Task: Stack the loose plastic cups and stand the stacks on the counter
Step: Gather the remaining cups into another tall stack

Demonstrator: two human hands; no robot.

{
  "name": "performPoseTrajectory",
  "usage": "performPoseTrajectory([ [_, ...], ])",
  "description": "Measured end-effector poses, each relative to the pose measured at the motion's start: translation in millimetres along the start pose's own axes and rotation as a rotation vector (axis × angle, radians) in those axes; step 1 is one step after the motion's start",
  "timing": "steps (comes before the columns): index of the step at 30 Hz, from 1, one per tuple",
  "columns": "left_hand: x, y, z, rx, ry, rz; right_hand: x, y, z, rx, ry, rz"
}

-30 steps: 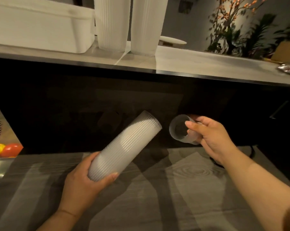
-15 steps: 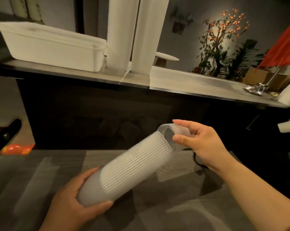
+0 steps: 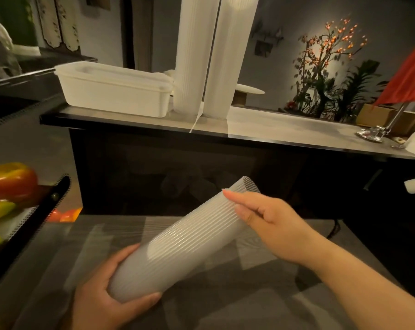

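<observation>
On the left lie fruit (image 3: 11, 184), glossy and round, by a dark edge. Behind, a white matte tub (image 3: 113, 91) sits on the smooth counter (image 3: 273, 129), and just right of it two tall stacks (image 3: 211, 55) of ribbed, translucent cups already stand upright, so much of the job looks done. Lower down, the left hand (image 3: 101, 298) wraps round the closed base of a third stack (image 3: 182, 244), held tilted over the grey table (image 3: 249, 306), well below the counter. The right hand (image 3: 268, 217) pinches its open upper end, fingers curled on the rim. This stack has yet to be stood on the counter; no loose cups show.
</observation>
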State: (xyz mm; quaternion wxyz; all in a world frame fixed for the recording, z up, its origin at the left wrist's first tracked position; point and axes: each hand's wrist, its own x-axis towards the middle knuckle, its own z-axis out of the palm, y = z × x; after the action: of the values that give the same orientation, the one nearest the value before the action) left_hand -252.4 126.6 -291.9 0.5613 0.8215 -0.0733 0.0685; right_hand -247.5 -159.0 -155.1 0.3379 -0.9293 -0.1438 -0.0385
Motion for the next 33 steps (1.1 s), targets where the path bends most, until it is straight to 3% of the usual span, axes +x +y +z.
performPoseTrajectory([
  [3,0,-1,-2,0.000,0.002,-0.014,-2,-4,-2,0.135,0.011,0.023],
  [12,5,-12,-11,-0.016,0.021,-0.016,14,15,-28,0.486,0.515,0.152],
  [17,10,-14,-9,-0.004,-0.014,-0.017,22,18,-8,0.589,0.476,0.174],
  [27,22,-35,4,-0.062,0.056,-0.005,37,10,13,0.528,0.513,0.032],
  [33,27,-49,17,-0.117,0.091,0.003,53,22,24,0.438,0.416,0.049],
])
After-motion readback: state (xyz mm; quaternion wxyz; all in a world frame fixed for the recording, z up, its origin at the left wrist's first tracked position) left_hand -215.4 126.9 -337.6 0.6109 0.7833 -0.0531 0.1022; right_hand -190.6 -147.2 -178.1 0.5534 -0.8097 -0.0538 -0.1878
